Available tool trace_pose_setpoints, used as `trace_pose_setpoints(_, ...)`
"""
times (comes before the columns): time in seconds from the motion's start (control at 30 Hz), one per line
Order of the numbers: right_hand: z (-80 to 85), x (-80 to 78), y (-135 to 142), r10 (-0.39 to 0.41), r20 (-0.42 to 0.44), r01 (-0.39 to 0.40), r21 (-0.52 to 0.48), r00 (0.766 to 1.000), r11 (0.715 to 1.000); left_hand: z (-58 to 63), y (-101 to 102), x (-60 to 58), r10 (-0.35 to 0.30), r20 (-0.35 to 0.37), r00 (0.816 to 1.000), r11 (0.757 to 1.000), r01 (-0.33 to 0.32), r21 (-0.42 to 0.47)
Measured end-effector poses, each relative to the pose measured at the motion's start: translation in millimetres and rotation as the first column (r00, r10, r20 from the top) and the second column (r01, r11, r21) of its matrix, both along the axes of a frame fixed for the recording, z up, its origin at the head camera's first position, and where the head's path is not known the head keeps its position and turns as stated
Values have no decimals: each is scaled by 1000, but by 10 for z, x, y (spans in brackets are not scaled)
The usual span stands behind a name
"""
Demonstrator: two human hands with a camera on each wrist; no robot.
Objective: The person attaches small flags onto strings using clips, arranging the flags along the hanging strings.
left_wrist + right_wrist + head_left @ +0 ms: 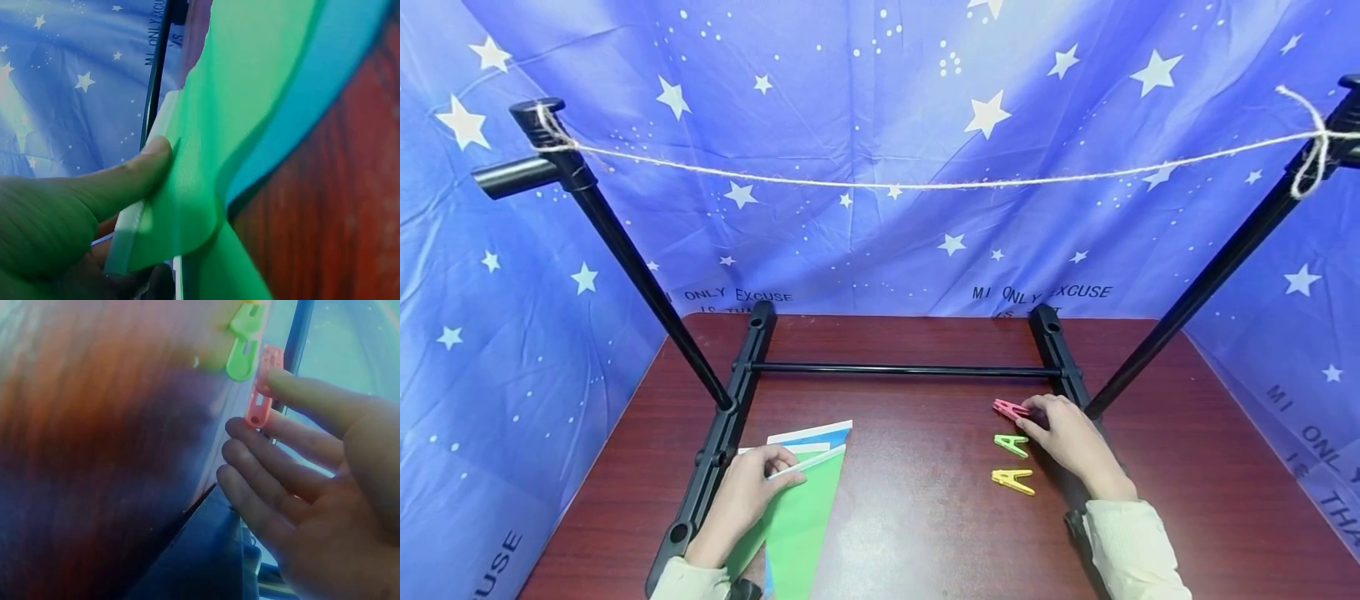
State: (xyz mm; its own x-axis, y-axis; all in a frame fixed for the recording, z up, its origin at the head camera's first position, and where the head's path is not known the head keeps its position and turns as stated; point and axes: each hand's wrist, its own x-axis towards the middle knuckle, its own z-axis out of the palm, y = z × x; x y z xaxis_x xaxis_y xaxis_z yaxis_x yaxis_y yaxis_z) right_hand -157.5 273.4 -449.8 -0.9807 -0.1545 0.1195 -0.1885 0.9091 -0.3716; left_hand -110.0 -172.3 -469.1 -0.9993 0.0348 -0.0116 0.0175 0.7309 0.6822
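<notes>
At the left of the table, my left hand (pixel 747 487) pinches a green pennant flag (pixel 805 525) by its white top band, the thumb (pixel 140 172) lying over the band in the left wrist view. Under it lie another green pennant and a blue pennant (pixel 831 436), partly covered. On the right side, my right hand (pixel 1067 437) pinches a pink clothespin (pixel 1009 408) between thumb and index finger, low over the table; its other fingers (pixel 250 462) are spread. Nearer the front, in a row with it, lie a green clothespin (pixel 1011 445) and a yellow clothespin (pixel 1013 481).
A black frame stands on the reddish-brown table (pixel 910 467), with a left post (pixel 647 283), a right post (pixel 1210 267) and a low crossbar (pixel 902 369). Twine (pixel 910 185) is tied between the post tops, sagging slightly. Blue star-printed cloth (pixel 865 100) hangs behind and at both sides.
</notes>
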Motion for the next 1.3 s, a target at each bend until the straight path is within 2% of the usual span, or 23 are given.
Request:
trace_pose_setpoints(0.23,47,9,-29,-12,-12,12,-1,1000,1000,49,16,13,-10,-16,1000,1000,11,24)
trace_pose_setpoints(0.53,110,25,-90,24,-115,-28,-34,993,999,159,16,29,-26,-63,998,997,30,68)
trace_pose_setpoints(1.03,165,50,-196,20,-149,-40,-131,989,991,338,27,69,-3,-133,991,997,13,73)
trace_pose_setpoints(1.3,187,29,-238,40,-265,-88,-174,964,981,393,-4,50,-13,-170,985,998,24,62)
